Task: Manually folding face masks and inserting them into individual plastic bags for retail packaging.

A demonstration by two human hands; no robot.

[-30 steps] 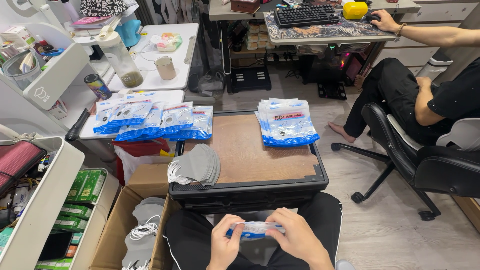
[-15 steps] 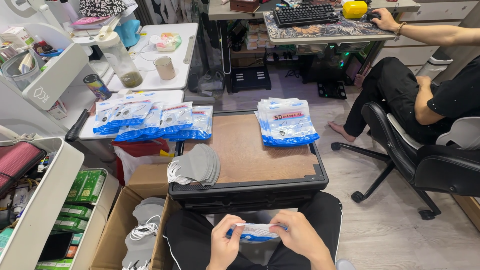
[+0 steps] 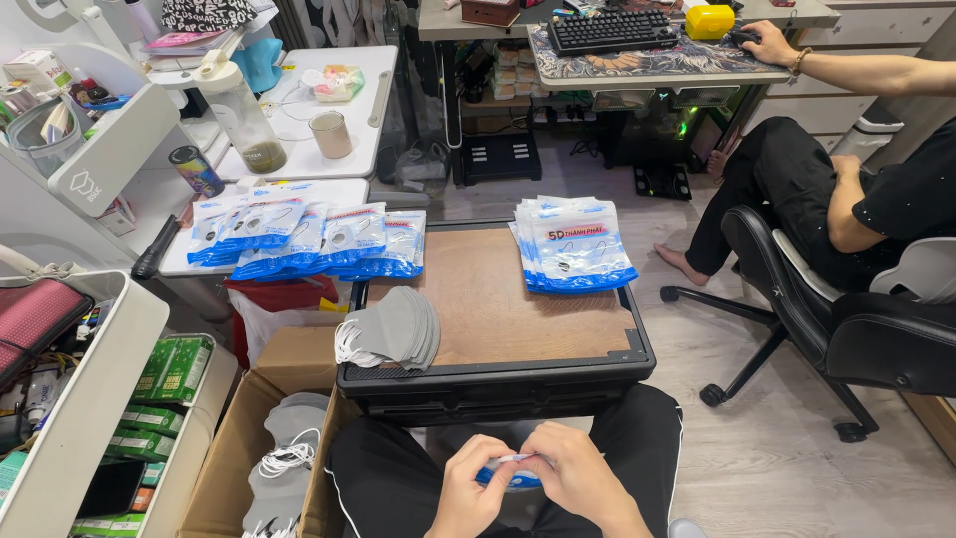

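Both hands have closed in since a second ago: left hand (image 3: 476, 485) and right hand (image 3: 570, 470) now pinch the blue-edged pouch (image 3: 506, 474) at 6 o'clock, below the tabletop (image 3: 518, 309). Long axis runs 9-to-3, mostly hidden. Its slick film could slip from that fingertip grip

home workspace doubling as a packing spot, computer desk with keyboard (image 3: 610, 30), office chair (image 3: 846, 319), cardboard box (image 3: 261, 428), stacked mask packets (image 3: 573, 244)
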